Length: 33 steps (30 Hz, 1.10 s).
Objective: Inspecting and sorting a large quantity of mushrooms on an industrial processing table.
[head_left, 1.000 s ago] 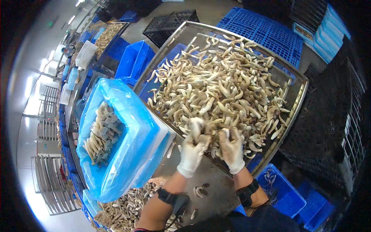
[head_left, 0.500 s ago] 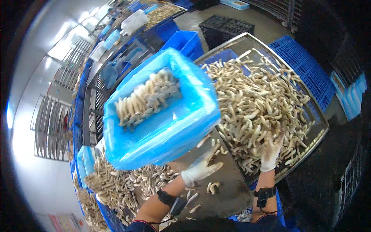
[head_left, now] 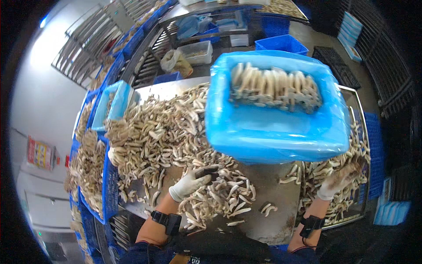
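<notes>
My left hand (head_left: pixel 190 184), in a white glove with dark-stained fingertips, reaches over a loose pile of pale mushrooms (head_left: pixel 158 136) on the metal table. Its fingers are stretched out with the thumb apart, and I see nothing gripped in them. To the right, my right hand (head_left: pixel 338 181), also gloved, lies among more mushrooms (head_left: pixel 314 204) on a metal-rimmed tray; its stained fingers are blurred and blend into them. Between and beyond the hands stands a bin lined with blue plastic (head_left: pixel 277 136). Inside it, mushrooms (head_left: pixel 277 88) lie side by side in a neat row.
At left, blue crates (head_left: pixel 112 185) hold more mushrooms, beside a small blue-lined box (head_left: pixel 110 103). Behind the table are an empty blue bin (head_left: pixel 281 44), a white tub (head_left: pixel 195 53) and a sack (head_left: pixel 176 64). Dark racks (head_left: pixel 378 53) line the right side.
My view has swung left, so the bin appears further right. My left hand has gone from the bare tabletop to the left mushroom pile. My right hand remains among the tray's mushrooms.
</notes>
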Each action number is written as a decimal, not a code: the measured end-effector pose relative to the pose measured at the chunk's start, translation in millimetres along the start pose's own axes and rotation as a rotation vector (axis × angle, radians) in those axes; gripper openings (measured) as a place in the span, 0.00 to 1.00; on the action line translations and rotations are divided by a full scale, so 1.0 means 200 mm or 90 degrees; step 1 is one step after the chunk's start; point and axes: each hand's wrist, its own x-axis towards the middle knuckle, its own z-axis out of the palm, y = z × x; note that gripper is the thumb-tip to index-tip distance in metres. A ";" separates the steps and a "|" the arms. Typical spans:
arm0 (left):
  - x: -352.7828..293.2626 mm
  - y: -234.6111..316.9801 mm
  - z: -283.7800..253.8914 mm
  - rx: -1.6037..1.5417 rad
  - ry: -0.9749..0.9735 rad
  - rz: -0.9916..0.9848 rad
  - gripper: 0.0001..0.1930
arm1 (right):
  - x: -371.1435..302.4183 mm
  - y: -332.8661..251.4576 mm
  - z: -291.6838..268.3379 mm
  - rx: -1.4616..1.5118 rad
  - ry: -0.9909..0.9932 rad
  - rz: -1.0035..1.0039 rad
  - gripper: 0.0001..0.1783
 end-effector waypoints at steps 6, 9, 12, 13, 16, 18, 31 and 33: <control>-0.18 -0.11 -0.35 -0.002 0.089 -0.009 0.23 | -0.46 -0.25 -0.05 0.065 -0.136 0.361 0.33; -0.23 -0.29 -0.61 0.016 0.219 0.035 0.19 | -0.63 -0.47 -0.11 0.094 -0.287 0.705 0.32; -0.23 -0.54 -0.73 0.148 0.283 0.088 0.19 | -1.17 -0.39 -0.21 0.084 -0.502 0.525 0.30; -0.22 -0.57 -0.74 0.268 0.298 0.154 0.20 | -1.26 -0.43 -0.23 0.157 -0.466 0.650 0.28; -0.26 -0.78 -0.82 0.448 0.216 0.303 0.23 | -1.22 -0.71 -0.08 0.084 -0.546 0.698 0.27; -0.25 -0.76 -0.85 0.516 0.048 0.272 0.25 | -1.20 -0.80 -0.01 -0.042 -0.636 0.626 0.28; -0.36 -1.33 -0.82 0.484 -0.055 0.119 0.28 | -1.35 -1.03 0.01 -0.022 -0.734 0.659 0.31; -0.36 -1.36 -0.80 0.446 -0.044 0.092 0.28 | -1.36 -1.05 0.00 -0.037 -0.753 0.655 0.31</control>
